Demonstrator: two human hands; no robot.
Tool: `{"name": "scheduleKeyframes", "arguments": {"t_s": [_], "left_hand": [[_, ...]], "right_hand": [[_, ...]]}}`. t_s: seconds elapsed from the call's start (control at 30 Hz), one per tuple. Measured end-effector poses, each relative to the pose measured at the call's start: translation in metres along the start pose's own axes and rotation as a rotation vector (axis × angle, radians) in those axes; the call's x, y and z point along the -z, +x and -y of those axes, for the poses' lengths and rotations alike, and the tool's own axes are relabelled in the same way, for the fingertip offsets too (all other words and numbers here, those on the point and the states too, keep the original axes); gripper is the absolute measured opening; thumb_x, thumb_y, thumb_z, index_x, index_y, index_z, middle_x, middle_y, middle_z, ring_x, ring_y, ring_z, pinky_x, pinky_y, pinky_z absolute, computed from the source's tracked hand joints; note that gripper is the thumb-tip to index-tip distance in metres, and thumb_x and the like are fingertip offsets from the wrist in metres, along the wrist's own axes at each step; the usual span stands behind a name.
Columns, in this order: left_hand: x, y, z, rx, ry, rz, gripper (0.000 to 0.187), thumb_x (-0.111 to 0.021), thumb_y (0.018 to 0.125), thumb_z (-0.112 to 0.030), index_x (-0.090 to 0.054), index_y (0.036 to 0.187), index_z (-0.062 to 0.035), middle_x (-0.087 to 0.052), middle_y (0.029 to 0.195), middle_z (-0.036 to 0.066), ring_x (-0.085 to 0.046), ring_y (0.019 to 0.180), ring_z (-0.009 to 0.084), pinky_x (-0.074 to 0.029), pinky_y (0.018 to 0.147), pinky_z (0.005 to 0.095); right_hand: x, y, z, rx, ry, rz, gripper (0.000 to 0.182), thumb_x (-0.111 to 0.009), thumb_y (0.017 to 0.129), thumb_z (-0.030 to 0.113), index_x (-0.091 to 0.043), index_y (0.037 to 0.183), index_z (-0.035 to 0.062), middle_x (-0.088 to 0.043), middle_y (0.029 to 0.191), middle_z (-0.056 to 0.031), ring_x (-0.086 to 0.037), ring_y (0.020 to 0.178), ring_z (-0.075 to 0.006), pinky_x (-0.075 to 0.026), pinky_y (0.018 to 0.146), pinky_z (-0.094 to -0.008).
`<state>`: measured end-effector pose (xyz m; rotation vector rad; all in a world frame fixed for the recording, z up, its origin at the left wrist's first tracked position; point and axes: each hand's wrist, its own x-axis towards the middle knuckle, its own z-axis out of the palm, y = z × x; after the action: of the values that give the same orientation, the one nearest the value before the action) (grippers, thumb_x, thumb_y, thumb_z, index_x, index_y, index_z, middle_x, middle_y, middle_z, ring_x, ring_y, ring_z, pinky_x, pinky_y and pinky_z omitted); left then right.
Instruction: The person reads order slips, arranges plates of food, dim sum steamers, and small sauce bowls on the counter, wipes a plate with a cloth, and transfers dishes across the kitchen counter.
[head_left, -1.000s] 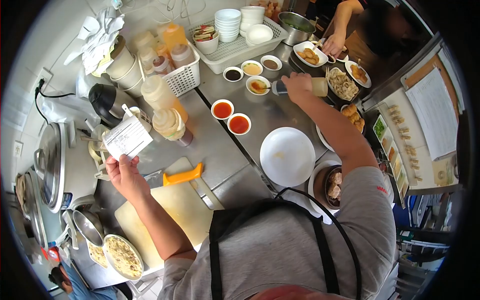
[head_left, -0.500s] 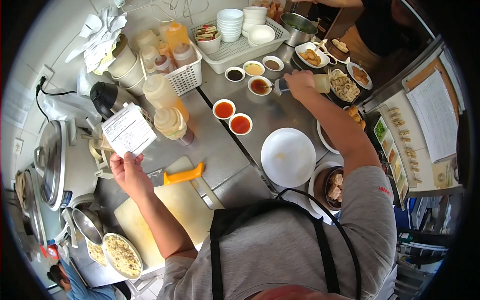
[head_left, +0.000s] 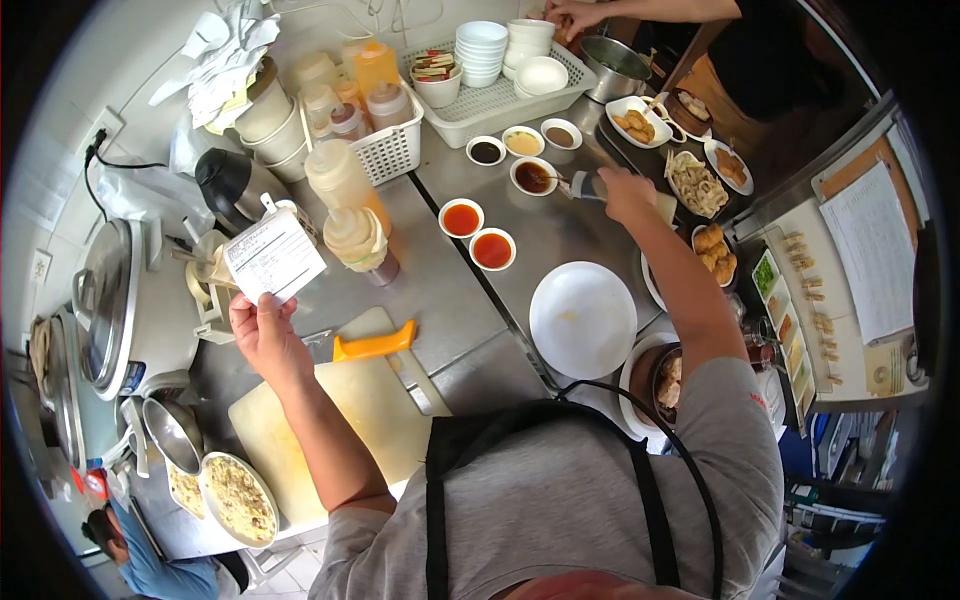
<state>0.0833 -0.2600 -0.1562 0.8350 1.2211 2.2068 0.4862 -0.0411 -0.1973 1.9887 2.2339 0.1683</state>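
Observation:
My left hand pinches a printed paper slip between thumb and fingers, holding it up over the counter's left side. My right hand is wrapped round a squeeze bottle, tipped sideways with its nozzle at the rim of a small white dish of brown sauce. Behind that dish stand a dark sauce dish, a yellow one and a grey-brown one. Two dishes of red-orange sauce sit nearer me. A white plate lies below my right forearm.
A cutting board with an orange-handled knife lies at front left. Squeeze bottles and a white basket stand behind. Fried food and a bamboo steamer are at right. Another person's hand reaches near stacked bowls.
The whole view has shifted slightly. My right hand still tips the bottle at the brown sauce dish, and my left keeps the slip raised. The other person's hand has come into view by the bowls.

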Motion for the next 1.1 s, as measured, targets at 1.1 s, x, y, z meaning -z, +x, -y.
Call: {"name": "scheduleKeyframes", "arguments": {"t_s": [1.1], "left_hand": [[0.036,-0.024,0.003,0.083,-0.081,-0.153,0.011,-0.049,0.077,-0.001,-0.044,0.086,-0.0040,-0.054,0.082,0.004,-0.050,0.072,0.0076,-0.044,0.065,0.0226]], "right_hand": [[0.022,-0.052,0.228,0.382,1.466,-0.205,0.045,-0.061,0.070,0.007,-0.039,0.108,0.0040,-0.045,0.095,-0.0075,-0.045,0.080,-0.0120,-0.041,0.068,-0.0253]]}}
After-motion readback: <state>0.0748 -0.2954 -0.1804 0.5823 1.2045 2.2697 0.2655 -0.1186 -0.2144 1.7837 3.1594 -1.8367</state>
